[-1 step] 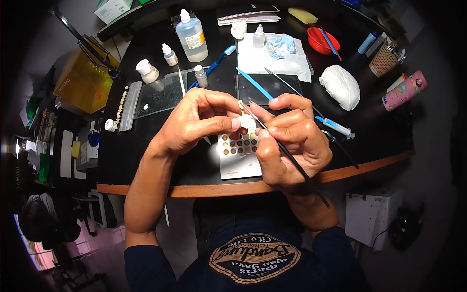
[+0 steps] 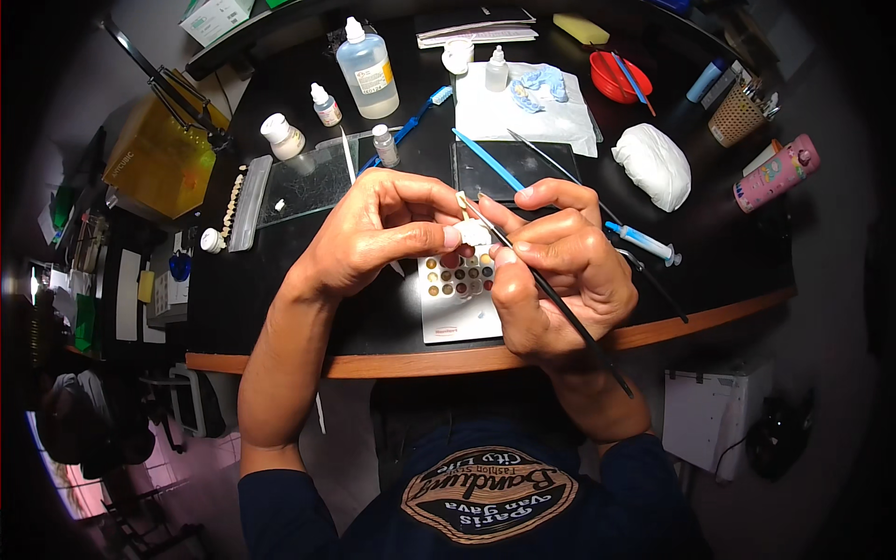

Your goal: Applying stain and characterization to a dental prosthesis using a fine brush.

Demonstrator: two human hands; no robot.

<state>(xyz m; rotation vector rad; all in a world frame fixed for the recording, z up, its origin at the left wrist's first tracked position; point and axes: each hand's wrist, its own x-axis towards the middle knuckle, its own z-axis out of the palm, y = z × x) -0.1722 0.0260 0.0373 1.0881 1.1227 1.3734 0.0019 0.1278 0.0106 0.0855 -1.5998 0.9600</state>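
Observation:
My left hand (image 2: 359,233) is closed, thumb and fingers pinching a small white tooth-like dental piece (image 2: 474,233) above the middle of the desk. My right hand (image 2: 579,271) grips a thin black-handled brush (image 2: 593,343), its fine end pointing up and left at the white piece. Whether the tip touches it I cannot tell. Beneath both hands lies a white palette (image 2: 457,327) with rows of round coloured pans, partly covered by my fingers. A blue handle (image 2: 487,161) runs behind my right fingers; its far end is hidden.
On the left are a glass slab (image 2: 313,177), a row of tooth-coloured pieces (image 2: 233,201) and several bottles, including a large clear bottle (image 2: 369,79). Toward the right lie a white bundle (image 2: 653,168), a syringe (image 2: 646,245), a red bowl (image 2: 611,86) and a pink can (image 2: 775,177).

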